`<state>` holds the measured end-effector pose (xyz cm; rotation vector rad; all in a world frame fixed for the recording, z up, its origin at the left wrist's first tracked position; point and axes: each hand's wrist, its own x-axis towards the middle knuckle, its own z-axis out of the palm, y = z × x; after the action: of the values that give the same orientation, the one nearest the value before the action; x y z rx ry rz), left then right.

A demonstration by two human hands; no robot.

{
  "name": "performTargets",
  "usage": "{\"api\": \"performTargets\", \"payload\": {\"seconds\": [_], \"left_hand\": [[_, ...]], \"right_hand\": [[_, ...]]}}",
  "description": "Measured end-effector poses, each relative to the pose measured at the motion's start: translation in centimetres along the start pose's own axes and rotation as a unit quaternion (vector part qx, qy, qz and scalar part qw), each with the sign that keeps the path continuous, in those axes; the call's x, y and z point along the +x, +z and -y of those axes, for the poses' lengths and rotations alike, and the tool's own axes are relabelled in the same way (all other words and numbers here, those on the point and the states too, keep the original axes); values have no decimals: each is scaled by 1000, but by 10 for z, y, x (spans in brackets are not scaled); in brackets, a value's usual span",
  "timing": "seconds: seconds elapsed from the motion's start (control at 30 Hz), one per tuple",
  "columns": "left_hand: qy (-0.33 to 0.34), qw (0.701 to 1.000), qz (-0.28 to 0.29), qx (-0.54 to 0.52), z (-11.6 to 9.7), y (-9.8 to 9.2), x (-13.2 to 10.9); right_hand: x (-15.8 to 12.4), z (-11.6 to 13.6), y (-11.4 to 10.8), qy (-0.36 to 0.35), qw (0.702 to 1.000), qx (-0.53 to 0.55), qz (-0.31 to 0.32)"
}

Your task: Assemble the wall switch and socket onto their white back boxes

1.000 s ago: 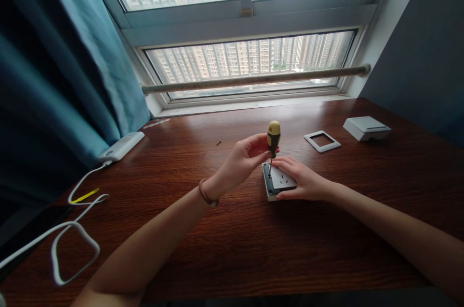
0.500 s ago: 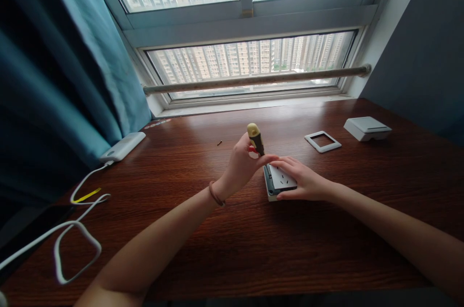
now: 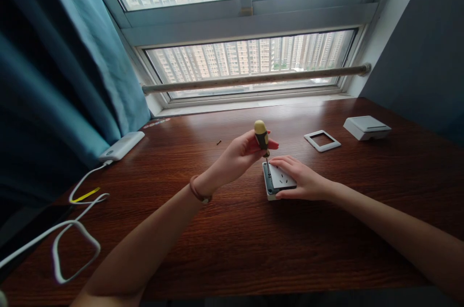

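Note:
A white wall socket point(image 3: 279, 180) with a dark back frame lies on the brown wooden desk point(image 3: 253, 239). My right hand point(image 3: 302, 179) rests flat over it, fingers spread, pressing it down. My left hand point(image 3: 241, 154) is closed around a screwdriver point(image 3: 261, 135) with a yellow and black handle, held nearly upright. Its thin tip meets the socket's left edge. A brown band circles my left wrist.
A tiny dark screw point(image 3: 219, 142) lies behind my left hand. A white square frame point(image 3: 322, 140) and a white box point(image 3: 366, 127) sit at the right rear. A white power bank point(image 3: 121, 146) with a looping white cable point(image 3: 72, 229) is at the left, beside a teal curtain point(image 3: 65, 70).
The screwdriver handle has swung from tilted left back to nearly upright, and my left fingers have shifted around it. My right hand has stayed on the socket.

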<state>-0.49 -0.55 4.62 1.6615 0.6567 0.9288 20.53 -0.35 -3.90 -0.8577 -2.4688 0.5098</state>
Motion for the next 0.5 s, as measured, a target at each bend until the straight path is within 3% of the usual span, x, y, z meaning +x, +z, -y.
{"api": "performTargets", "payload": {"seconds": [0.33,0.5], "left_hand": [[24,995,-66,64,19,-9,8],[23,995,-71,72,23,-11,10]], "right_hand": [[4,1,2,41,999,1,5],[7,3,3,68,998,11,6]]}}
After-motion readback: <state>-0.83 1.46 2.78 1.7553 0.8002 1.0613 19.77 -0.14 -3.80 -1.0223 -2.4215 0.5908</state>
